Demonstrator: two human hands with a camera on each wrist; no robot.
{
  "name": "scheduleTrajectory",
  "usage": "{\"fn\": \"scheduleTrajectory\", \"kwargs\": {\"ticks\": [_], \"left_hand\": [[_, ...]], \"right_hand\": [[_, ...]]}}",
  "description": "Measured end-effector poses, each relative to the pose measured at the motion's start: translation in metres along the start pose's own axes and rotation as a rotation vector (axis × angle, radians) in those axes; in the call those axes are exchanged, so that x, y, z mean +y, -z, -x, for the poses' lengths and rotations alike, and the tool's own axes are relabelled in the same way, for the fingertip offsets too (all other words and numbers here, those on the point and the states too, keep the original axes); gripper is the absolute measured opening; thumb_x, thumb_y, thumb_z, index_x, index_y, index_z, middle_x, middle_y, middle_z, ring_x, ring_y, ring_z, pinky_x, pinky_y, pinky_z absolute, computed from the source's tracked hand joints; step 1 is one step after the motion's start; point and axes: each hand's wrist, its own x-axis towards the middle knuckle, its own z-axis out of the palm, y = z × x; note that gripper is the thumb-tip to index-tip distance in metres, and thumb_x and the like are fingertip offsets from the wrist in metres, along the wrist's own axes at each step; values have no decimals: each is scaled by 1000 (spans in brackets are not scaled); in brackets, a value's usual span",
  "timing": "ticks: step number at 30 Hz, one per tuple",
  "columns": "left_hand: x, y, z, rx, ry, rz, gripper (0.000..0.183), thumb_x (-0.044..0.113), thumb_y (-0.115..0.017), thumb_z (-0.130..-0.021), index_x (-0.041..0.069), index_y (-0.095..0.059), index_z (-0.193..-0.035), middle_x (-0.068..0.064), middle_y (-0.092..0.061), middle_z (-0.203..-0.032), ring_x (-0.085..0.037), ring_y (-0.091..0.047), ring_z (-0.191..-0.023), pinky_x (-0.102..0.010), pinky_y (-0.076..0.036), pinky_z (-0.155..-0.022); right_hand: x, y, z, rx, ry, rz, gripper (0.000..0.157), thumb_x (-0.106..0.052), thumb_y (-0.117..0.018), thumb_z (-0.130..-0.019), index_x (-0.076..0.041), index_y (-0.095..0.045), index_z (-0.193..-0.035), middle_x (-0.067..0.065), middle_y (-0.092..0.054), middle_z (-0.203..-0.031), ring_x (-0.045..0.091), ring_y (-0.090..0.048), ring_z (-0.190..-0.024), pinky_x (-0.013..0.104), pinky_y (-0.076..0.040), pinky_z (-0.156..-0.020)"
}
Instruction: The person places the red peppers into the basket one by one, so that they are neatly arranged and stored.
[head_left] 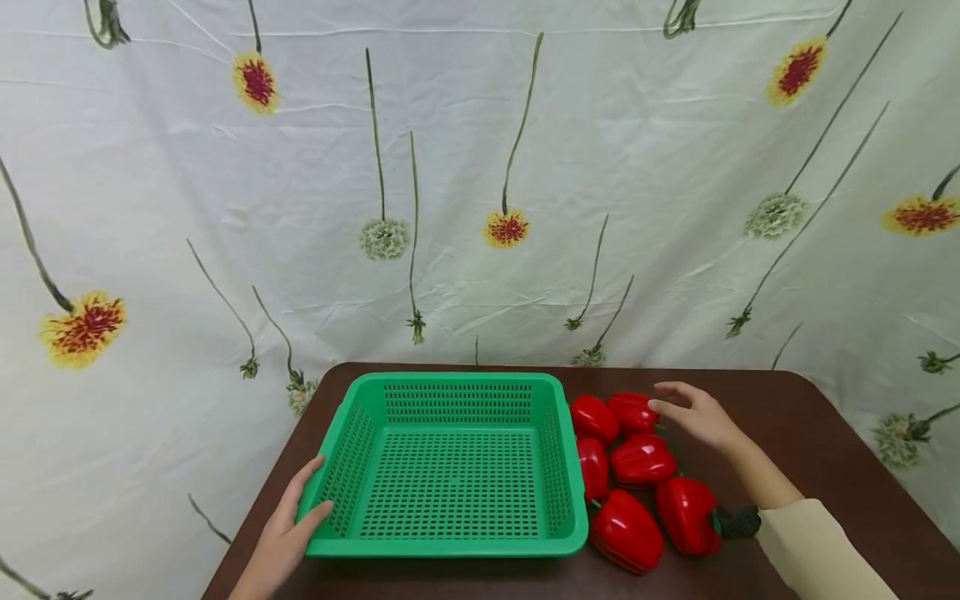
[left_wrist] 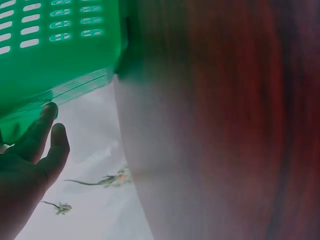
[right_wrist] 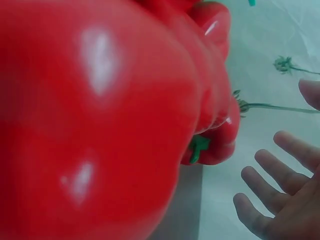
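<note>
A green plastic basket (head_left: 450, 546) with slotted walls stands on the dark table. My left hand (head_left: 283, 527) holds its left side, the thumb over the rim and other fingers along the outer wall. In the left wrist view, fingers of that left hand (left_wrist: 37, 155) show beside the green basket (left_wrist: 60, 60). Several red bell peppers lie right of the basket. My right hand (head_left: 697, 417), empty, hovers by the farthest pepper (head_left: 632, 412), fingers spread and loosely bent. In the right wrist view a near pepper (right_wrist: 100, 125) fills the left, with the right hand (right_wrist: 285, 190) apart from it.
The dark brown table (head_left: 780, 417) has rounded far corners. Behind it hangs a white cloth (head_left: 465, 167) printed with flowers. A black band (head_left: 738, 522) shows at the right wrist, beside the nearest right pepper (head_left: 687, 515). Other peppers crowd against the basket's right wall.
</note>
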Motion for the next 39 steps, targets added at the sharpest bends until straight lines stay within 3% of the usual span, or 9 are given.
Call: {"fn": "scheduleTrajectory", "kwargs": {"ticks": [3, 5, 7, 9, 16, 27, 39], "left_hand": [[-3, -1, 0, 6, -3, 40, 66, 18, -48, -102, 11, -12, -156, -22, -14, -157, -33, -30, -135, -35, -42, -92], [-5, -2, 0, 11, -4, 69, 67, 13, -49, -100, 12, -12, -156, -20, -15, -157, -18, -36, -130, -27, -43, -86], [-6, -2, 0, 17, 6, 98, 68, 8, -49, -99, 12, -13, -156, -20, -16, -157, -7, -40, -121, -25, -44, -83], [-6, -2, -1, 22, 32, 117, 70, 5, -49, -97, 14, -13, -157, -21, -18, -156, -3, -43, -113, -28, -46, -80], [-3, -4, 0, 42, 122, 127, 76, 5, -52, -94, 19, -12, -157, -22, -25, -150, -27, -53, -103, -35, -48, -72], [-1, -7, 3, 64, 135, 144, 78, 3, -52, -92, 20, -13, -157, -22, -27, -149, -27, -54, -98, -35, -48, -69], [1, -6, 3, 61, 138, 119, 79, 4, -53, -91, 19, -13, -157, -21, -25, -149, -26, -49, -100, -35, -45, -71]], "right_hand": [[4, -1, -6, -32, -8, -27, 63, -38, -58, -95, 4, -45, -140, 31, -42, -140, 48, -41, -126, 57, -42, -92], [8, -3, -11, -48, -10, -55, 64, -37, -60, -94, 5, -44, -140, 32, -43, -139, 47, -43, -124, 56, -43, -92], [12, -5, -15, -63, -7, -75, 66, -35, -62, -93, 7, -42, -141, 32, -43, -138, 47, -43, -124, 55, -43, -92], [15, -7, -18, -76, -4, -85, 68, -34, -64, -92, 7, -41, -141, 33, -43, -138, 48, -43, -124, 55, -43, -92], [21, -15, -25, -111, 8, -96, 69, -28, -66, -90, 6, -38, -144, 35, -36, -142, 50, -39, -126, 57, -42, -93], [21, -24, -24, -101, 42, -93, 69, -22, -69, -86, 9, -41, -140, 31, -52, -128, 39, -55, -110, 46, -49, -84], [27, -33, -21, -51, 10, -90, 71, -24, -72, -85, 6, -40, -141, 28, -55, -122, 33, -57, -100, 41, -50, -77]]}}
